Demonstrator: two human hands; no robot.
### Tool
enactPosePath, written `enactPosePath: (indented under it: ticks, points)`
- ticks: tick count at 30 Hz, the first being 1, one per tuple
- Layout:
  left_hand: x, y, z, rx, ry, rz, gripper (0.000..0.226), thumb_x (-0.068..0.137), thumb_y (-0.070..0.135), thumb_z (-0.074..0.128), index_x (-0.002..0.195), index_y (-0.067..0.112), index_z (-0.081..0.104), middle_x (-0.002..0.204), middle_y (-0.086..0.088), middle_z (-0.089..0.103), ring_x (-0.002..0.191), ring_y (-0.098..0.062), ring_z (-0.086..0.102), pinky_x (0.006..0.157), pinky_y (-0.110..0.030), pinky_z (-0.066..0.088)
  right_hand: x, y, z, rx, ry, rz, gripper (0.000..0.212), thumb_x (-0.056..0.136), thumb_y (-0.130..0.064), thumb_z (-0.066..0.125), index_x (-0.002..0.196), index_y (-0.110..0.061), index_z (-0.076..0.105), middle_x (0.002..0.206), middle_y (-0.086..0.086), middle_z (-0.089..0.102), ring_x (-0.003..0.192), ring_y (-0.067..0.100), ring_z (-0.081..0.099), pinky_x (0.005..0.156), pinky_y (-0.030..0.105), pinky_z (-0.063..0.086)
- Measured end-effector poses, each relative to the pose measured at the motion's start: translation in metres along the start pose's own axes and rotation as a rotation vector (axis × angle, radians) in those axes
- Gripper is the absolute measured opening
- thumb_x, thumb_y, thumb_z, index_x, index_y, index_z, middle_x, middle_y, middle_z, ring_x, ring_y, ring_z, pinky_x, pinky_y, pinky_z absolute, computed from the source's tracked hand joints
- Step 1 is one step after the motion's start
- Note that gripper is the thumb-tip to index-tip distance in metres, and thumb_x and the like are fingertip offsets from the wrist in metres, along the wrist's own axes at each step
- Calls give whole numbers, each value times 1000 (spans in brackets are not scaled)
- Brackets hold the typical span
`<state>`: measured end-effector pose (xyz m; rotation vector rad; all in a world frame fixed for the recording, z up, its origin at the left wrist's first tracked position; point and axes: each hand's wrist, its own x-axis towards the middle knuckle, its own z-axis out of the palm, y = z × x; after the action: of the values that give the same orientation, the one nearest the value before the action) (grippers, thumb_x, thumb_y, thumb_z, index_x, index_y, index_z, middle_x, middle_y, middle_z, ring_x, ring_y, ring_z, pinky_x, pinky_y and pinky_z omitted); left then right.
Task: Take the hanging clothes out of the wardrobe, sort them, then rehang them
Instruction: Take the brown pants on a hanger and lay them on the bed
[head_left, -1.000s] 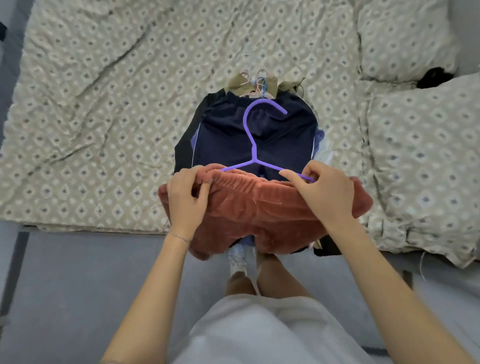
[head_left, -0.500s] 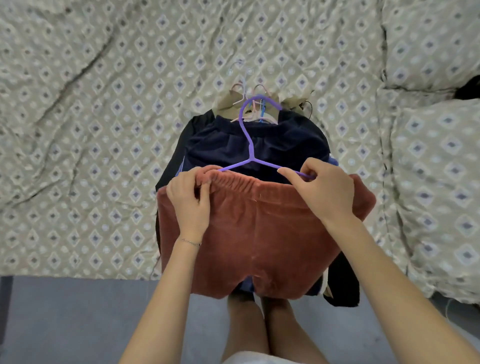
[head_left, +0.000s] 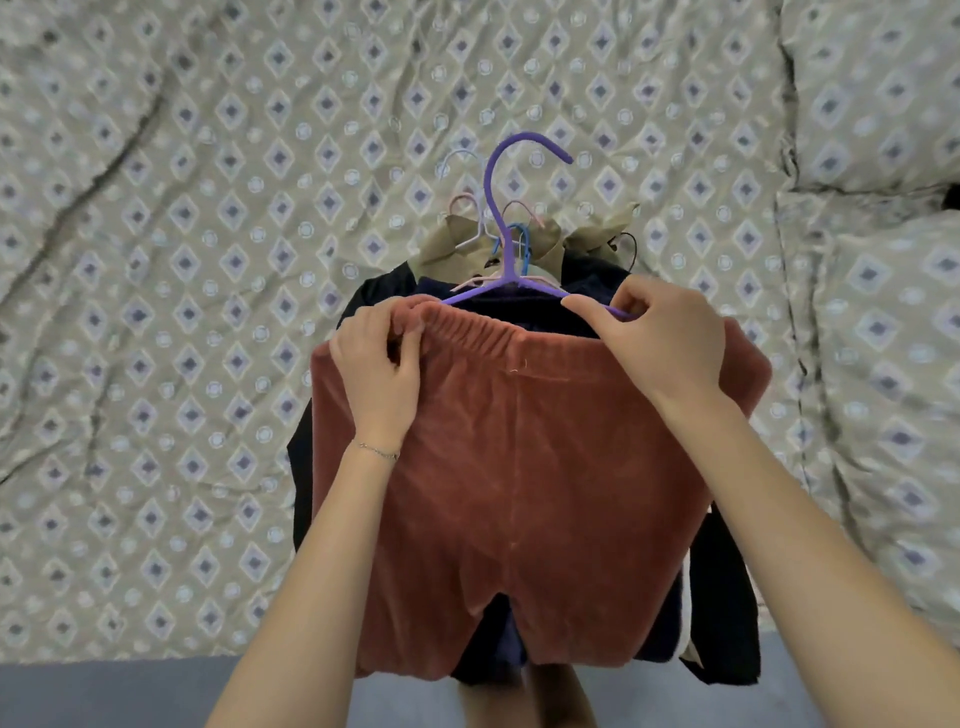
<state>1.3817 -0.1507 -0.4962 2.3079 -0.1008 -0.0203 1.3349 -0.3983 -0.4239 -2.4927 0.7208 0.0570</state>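
Rust-coloured velvet shorts (head_left: 524, 467) hang on a purple hanger (head_left: 501, 218) over a pile of dark clothes (head_left: 727, 623) on the bed. My left hand (head_left: 376, 374) grips the left end of the elastic waistband. My right hand (head_left: 660, 343) pinches the hanger's right arm at the waistband's right end. Under the shorts lie navy and black garments and a khaki one (head_left: 452, 244), each with its own hanger hook (head_left: 462, 202) poking out at the top.
The patterned bedsheet (head_left: 208, 260) spreads all round the pile. Two pillows (head_left: 883, 389) in the same fabric lie at the right. A strip of grey floor (head_left: 104, 691) runs along the bottom, with my legs below the shorts.
The shorts and purple hanger have moved up over the pile, and the shorts now lie spread flat over it. Both hands keep their hold.
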Motion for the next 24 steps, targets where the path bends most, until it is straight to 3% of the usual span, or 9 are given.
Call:
enactPosePath:
  ticks: [3,8,13,17,21,24]
  points:
    - [20,2,-1,-38,85,-18,18,94,25,53,95,12,65,84,4,57,82,-24,53,83,-54,44,25,-17,2,-18,20,-46,57,75,-71,65,67,-14,60,56,-4,52,62,17,51,55,32,35]
    - [69,5,6,-26,207,3,21,93,25,54,94,7,64,86,0,57,84,-25,53,85,-48,43,79,-34,2,2,116,-132,56,74,-73,62,67,-18,57,61,-6,53,64,13,50,60,30,33]
    - [81,-19,34,-56,19,-36,22,91,33,55,99,16,67,88,-1,64,86,-23,56,88,-54,44,100,-8,37,-52,68,-107,56,78,-70,63,69,-14,57,65,-3,58,68,18,54,60,33,36]
    - [79,-42,53,-18,-65,-49,26,89,41,53,102,26,69,91,6,67,88,-16,59,88,-49,46,103,18,71,-122,9,-96,52,85,-66,57,73,-15,60,71,0,61,73,25,55,74,38,39]
    - [73,-57,63,42,-120,-57,32,90,34,51,118,31,66,101,7,69,97,-20,61,95,-50,45,97,35,99,-202,-70,-136,37,95,-49,51,100,-16,68,96,4,69,94,29,61,88,40,39]
    - [61,-60,61,150,-108,-8,44,96,25,55,139,19,54,130,-3,61,122,-23,52,111,-50,33,82,41,105,-216,-77,-186,46,96,-44,54,132,-14,57,132,8,58,126,30,48,109,45,33]
